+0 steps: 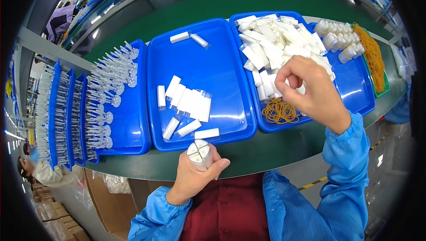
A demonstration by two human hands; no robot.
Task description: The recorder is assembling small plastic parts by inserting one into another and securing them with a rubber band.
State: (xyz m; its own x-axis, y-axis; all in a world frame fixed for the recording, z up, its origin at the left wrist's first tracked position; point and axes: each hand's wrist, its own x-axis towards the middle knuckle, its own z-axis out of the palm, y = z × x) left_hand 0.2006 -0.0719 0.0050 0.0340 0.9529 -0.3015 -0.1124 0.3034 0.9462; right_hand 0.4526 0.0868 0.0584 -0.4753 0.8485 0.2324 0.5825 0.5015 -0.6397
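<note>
My left hand (191, 180) is wrapped round a bundle of several white tubes (199, 150), held upright with their ends facing up, just off the table's near edge. Over the right-hand blue tray (269, 125) hovers my right hand (316, 89), its thumb and forefinger curled together; whether anything is between them I cannot make out. Below those fingers lies a small heap of tan rubber bands (280, 110). A large pile of white rectangular tubes (270, 37) fills most of that tray. Several loose white tubes (195, 103) lie in the middle blue tray (230, 135).
At the left, clear plunger-like parts (106, 94) stand in a blue tray (141, 143), beside racks (55, 117) full of them. Far right are banded white bundles (339, 37) and a green basket (382, 91) of rubber bands. A cardboard box (111, 205) sits below the green table (239, 159).
</note>
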